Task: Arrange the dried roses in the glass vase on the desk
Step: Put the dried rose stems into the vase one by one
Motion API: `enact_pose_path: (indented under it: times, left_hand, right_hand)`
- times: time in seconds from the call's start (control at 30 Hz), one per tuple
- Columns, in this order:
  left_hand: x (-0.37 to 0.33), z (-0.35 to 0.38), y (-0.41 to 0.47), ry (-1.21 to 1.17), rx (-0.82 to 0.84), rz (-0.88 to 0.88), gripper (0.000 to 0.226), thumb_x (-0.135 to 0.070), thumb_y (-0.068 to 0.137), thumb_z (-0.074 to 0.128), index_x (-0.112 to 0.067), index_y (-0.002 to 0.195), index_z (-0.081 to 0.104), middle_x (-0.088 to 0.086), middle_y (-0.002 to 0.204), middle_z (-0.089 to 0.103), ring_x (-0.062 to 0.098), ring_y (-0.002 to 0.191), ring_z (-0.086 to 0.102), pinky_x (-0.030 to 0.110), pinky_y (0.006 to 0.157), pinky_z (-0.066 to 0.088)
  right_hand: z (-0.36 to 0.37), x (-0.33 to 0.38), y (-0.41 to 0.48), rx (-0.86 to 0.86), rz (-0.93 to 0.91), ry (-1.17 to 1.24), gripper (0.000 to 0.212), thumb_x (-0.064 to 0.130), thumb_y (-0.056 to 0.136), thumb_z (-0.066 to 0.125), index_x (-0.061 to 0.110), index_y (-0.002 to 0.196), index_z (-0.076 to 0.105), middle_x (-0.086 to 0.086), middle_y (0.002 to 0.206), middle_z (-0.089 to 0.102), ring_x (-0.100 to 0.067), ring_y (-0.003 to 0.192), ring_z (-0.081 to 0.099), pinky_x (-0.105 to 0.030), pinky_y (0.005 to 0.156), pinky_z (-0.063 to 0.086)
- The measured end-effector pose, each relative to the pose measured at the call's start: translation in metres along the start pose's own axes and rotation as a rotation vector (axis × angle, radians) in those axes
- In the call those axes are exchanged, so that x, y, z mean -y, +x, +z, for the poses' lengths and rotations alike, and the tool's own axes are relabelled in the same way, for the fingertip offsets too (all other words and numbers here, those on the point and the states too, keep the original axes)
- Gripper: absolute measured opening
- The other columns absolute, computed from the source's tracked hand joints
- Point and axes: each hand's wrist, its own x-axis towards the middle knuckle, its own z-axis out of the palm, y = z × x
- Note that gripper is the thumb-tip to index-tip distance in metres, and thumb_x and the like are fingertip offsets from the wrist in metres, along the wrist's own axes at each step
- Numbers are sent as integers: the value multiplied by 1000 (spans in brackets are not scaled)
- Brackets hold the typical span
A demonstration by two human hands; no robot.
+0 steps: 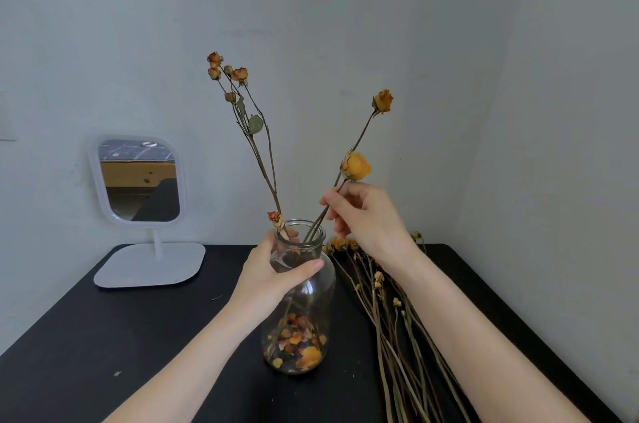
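Observation:
A clear glass vase [313, 305] stands on the black desk [103, 336], loose orange petals lying at its bottom. My left hand [273, 270] grips its neck. A branched stem with several small dried rosebuds [228, 71] leans left out of the mouth, and a short orange bud [275, 219] rests at the rim. My right hand [363, 215] pinches the stem of a yellow dried rose [357, 166] whose lower end is inside the vase. Another orange rose [382, 101] rises behind it. Several dried roses [390, 312] lie on the desk to the right.
A white-framed mirror [138, 180] on a flat stand stands at the desk's back left. Grey walls meet in a corner behind the desk. Small plant crumbs [118, 373] lie on the desk's left part.

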Motion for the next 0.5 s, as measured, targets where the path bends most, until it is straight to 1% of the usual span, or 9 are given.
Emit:
enact_pose_path:
  times: [0.1,0.13,0.2,0.23,0.27,0.3,0.37,0.43,0.5]
  left_hand:
    - [0,1,0,-13,-2,-2,54,-51,54,75,-40,102,55,-34,97,63,-15,91,58,0,64,43]
    - [0,1,0,-14,-2,-5,55,-53,53,75,-40,103,55,-30,97,65,-14,91,58,2,65,44]
    - [1,1,0,-16,0,-7,58,-55,52,73,-39,104,54,-22,98,67,-11,92,60,7,68,45]
    - [1,1,0,-15,2,-6,58,-55,52,73,-39,105,54,-20,99,67,-10,92,60,8,68,45]
    - [1,1,0,-12,3,-4,58,-54,52,73,-39,105,54,-20,98,67,-9,92,60,8,68,45]
    - [0,1,0,-11,4,-1,56,-53,53,73,-40,104,54,-21,97,68,-9,91,61,6,66,46]
    - [0,2,0,-14,8,2,54,-52,54,73,-40,103,54,-28,95,66,-12,90,60,2,63,45]
    - [0,1,1,-13,8,-16,53,-52,53,73,-42,101,53,-28,95,66,-14,90,59,4,63,45]
    - [1,0,2,-11,10,-24,52,-52,54,74,-43,101,53,-25,96,66,-13,90,59,4,63,45]
  right_hand:
    - [5,-10,-6,56,5,-26,18,25,89,60,12,82,71,2,63,58,-1,43,47,-14,50,41]
    - [7,-13,-8,69,7,-33,18,28,87,62,14,81,72,2,65,61,0,46,51,-13,52,41]
    - [10,-19,-12,98,11,-34,15,30,84,66,18,81,75,2,73,70,-2,64,62,-14,65,48]
    - [11,-21,-12,111,15,-25,13,30,83,67,19,82,75,4,74,72,-5,71,64,-17,72,50]
    - [11,-22,-13,118,18,-14,12,29,82,68,20,83,75,10,68,70,-3,70,64,-17,73,51]
    - [11,-23,-14,114,20,1,10,28,81,69,21,85,75,15,58,65,1,62,60,-15,69,50]
    - [11,-24,-14,79,30,54,11,26,81,69,18,88,74,16,45,54,4,46,50,-9,52,43]
    - [11,-26,-15,47,39,109,13,24,81,69,13,87,74,13,45,54,3,40,47,-6,44,36]
    - [12,-27,-18,34,51,139,14,23,81,69,11,87,75,13,46,56,4,41,48,-5,43,35]
